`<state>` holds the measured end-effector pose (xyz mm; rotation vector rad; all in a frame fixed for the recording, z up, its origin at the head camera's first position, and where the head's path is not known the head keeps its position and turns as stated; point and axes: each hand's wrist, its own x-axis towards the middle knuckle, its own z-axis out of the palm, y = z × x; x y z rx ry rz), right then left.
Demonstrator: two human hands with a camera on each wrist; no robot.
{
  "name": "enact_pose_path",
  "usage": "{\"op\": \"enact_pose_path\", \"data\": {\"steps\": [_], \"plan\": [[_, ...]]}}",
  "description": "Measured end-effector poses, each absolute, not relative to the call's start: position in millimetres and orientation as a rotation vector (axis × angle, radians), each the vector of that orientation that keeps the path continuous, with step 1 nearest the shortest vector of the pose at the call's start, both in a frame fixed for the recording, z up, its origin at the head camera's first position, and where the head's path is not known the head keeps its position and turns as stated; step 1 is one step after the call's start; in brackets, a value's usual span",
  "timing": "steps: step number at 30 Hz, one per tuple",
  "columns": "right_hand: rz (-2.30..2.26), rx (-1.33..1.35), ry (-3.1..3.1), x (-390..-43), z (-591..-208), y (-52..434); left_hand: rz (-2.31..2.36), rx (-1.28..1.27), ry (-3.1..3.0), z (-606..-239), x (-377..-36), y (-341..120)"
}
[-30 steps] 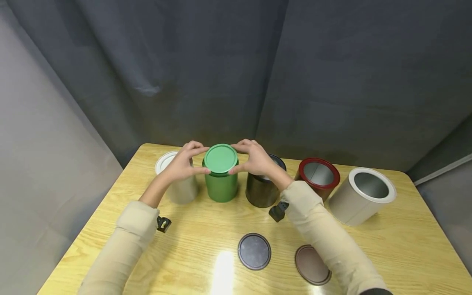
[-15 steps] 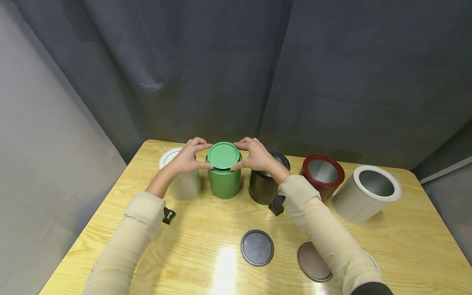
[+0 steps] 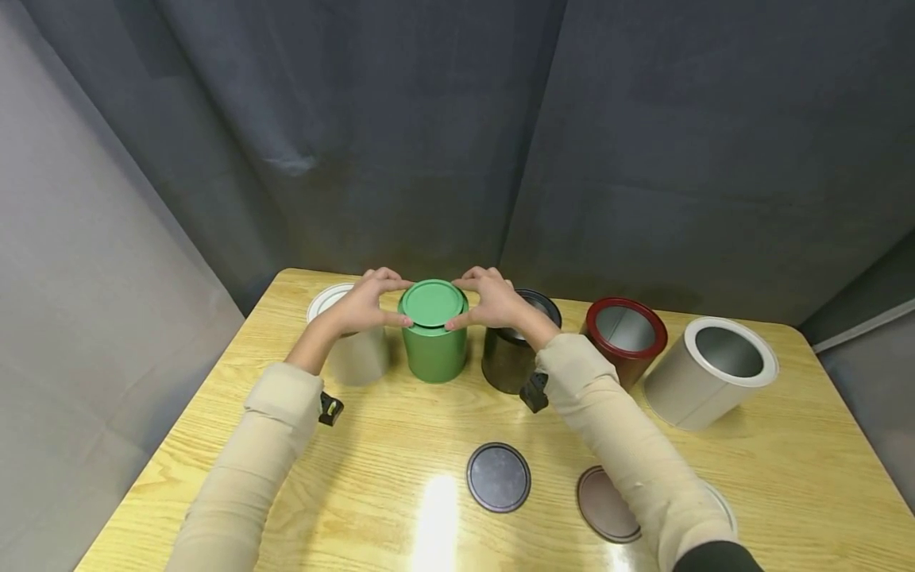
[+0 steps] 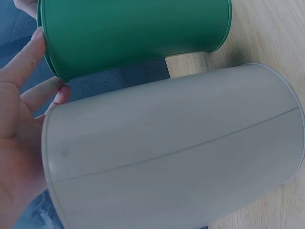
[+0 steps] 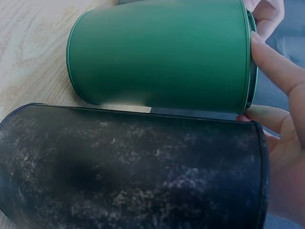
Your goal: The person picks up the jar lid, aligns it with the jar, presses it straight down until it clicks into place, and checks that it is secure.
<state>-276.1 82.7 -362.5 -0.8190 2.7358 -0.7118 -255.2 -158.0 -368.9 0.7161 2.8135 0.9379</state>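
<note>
A green lid lies over the mouth of an upright green can, between both hands. My left hand holds the lid's left edge, thumb at the front and fingers farther back. On the opposite edge my right hand does likewise. A narrow dark gap shows between lid and can rim in the right wrist view, where the can's wall is seen from the side. Close beside the left hand stands a white can; a black can is near the right hand.
Farther right stand an open can with a red rim and an open white can. A black lid and a brown lid lie on the wooden table. A pale lid is partly under the right sleeve. Dark curtain hangs behind.
The green lid has come down closer to the can's rim, both hands keeping hold of its edges. The head view has shifted slightly, uncovering part of the pale lid.
</note>
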Motion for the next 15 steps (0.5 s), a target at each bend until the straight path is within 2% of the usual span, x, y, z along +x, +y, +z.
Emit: {"op": "enact_pose_path", "data": {"steps": [15], "plan": [[-0.688,-0.855,2.725,-270.5,-363.7,86.2,0.938,0.705,2.802,-369.5,-251.9,-158.7]]}}
